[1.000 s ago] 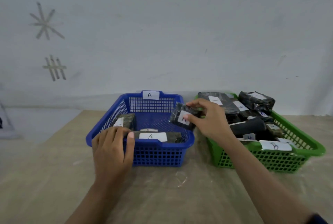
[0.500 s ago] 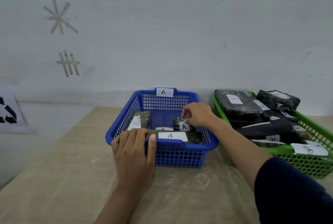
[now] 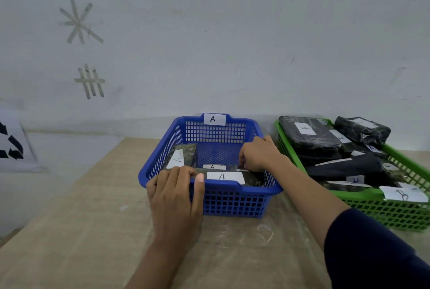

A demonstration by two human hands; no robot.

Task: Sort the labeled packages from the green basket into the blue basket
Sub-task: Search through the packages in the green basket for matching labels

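On the pale wall at far left hang two marks made of strips of tape, a star shape (image 3: 79, 21) above a crossed grid (image 3: 89, 81), and below them a white sheet printed with dark recycling arrows (image 3: 11, 146) leans by the edge of the light wooden table (image 3: 76, 230). Moving right, the left hand (image 3: 174, 198) grips the near left corner of the blue plastic lattice basket (image 3: 232, 202), fingers curled over its rim and thumb pressed on the outer wall, likely to keep the light basket from sliding while the other hand works inside it. A white card marked A (image 3: 214, 119) sits on the far rim, which suggests this basket takes the A parcels; inside, a dark wrapped package with a white A label (image 3: 180, 157) leans on the left wall and another long dark package labelled A (image 3: 226, 177) lies along the near wall. The right hand (image 3: 260, 155) reaches down into the basket's right side, fingers bent around a small dark wrapped package (image 3: 233, 167) low behind the long one; whether it is gripped or just let go I cannot tell. Further right, the green plastic lattice basket (image 3: 381, 212) is piled with black wrapped packages (image 3: 309, 136) bearing assorted labels, so much sorting looks left to do
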